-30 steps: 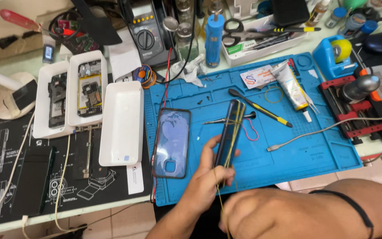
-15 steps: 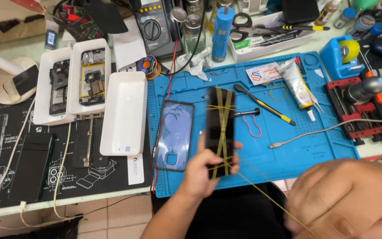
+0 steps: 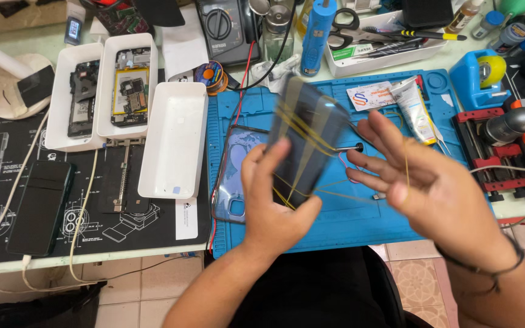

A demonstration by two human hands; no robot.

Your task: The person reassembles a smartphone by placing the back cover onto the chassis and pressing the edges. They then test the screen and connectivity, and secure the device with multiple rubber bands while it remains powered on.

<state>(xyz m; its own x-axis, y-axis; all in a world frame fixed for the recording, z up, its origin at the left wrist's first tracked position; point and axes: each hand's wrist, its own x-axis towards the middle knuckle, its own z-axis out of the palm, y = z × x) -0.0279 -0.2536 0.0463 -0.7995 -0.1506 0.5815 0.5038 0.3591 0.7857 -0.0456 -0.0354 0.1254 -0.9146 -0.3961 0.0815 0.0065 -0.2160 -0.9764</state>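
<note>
phone (image 3: 308, 136): dark slab, blurred, wrapped in yellow rubber bands (image 3: 296, 130), tilted above the blue mat (image 3: 347, 218) | left hand (image 3: 274, 206): we see it clasping the phone's lower end | right hand (image 3: 432, 176): fingers spread (a band strand across them), gripping nothing | room: a phone case (image 3: 232, 176) just left, bare mat beneath

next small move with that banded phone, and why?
Probably carry the stretched loop over the phone's lower end. The left hand holds the dark smartphone tilted above the blue silicone work mat, with thin yellow rubber bands already crossing it. One strand runs to the open right hand, whose fingers keep it taut, so that wrap looks unfinished.
</note>
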